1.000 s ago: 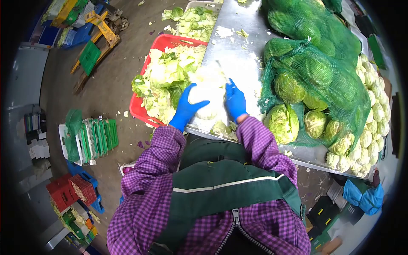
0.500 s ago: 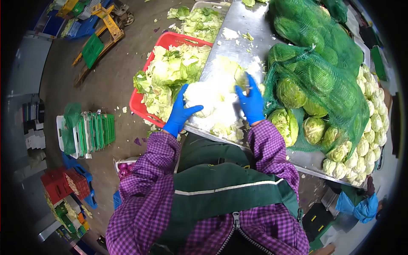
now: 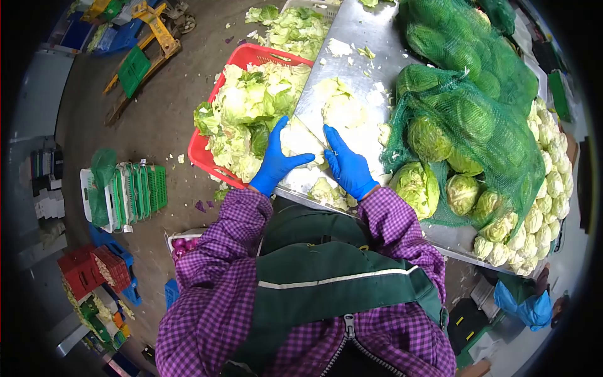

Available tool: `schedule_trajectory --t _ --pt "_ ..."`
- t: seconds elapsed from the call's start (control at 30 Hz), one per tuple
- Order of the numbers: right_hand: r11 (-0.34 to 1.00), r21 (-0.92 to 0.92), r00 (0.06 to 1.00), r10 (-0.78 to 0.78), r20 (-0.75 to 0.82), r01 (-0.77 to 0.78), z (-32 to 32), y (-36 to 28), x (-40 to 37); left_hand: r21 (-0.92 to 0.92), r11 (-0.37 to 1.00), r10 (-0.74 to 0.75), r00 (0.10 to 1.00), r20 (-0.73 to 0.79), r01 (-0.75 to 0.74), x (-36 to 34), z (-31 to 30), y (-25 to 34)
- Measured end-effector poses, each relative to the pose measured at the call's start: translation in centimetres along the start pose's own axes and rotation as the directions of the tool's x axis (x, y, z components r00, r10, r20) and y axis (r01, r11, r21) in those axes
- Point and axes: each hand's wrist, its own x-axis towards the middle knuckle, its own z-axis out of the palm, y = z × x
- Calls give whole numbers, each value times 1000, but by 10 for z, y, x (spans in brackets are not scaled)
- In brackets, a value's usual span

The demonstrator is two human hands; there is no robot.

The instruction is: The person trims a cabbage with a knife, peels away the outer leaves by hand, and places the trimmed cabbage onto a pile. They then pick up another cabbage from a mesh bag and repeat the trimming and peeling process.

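My left hand (image 3: 276, 163), in a blue glove, grips the side of a pale trimmed cabbage (image 3: 294, 139), thumb and fingers spread around it. A thin knife (image 3: 310, 131) lies slantwise across that cabbage, its end at my right hand (image 3: 349, 166). The gloved right fingers are closed on it, and its handle is mostly hidden. Just beyond, another pale cabbage piece (image 3: 344, 112) rests on the metal table (image 3: 352, 31). Leaf scraps (image 3: 328, 191) lie by the near edge. Glare washes out detail around the hands.
Left of the table, a red crate (image 3: 200, 151) is heaped with cabbage leaves. Green net sacks (image 3: 477, 119) of cabbages fill the right side, with a loose cabbage (image 3: 416, 188) in front. Trimmed cabbages (image 3: 534, 232) are piled at far right. Stacked crates (image 3: 135, 188) stand on the floor.
My right hand has moved left and nearer my body, toward the cabbage under my left hand. The knife now lies across that cabbage. My left hand has shifted slightly right.
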Motion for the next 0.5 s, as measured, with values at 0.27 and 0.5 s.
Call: schedule_trajectory --t 0.27,0.5 --pt "989 -131 993 -49 105 63 -10 1 5 143 989 24 996 80 -35 7 -9 10" --pt "944 -198 963 270 -2 -265 12 -22 20 167 983 82 995 -62 -71 0 17 10"
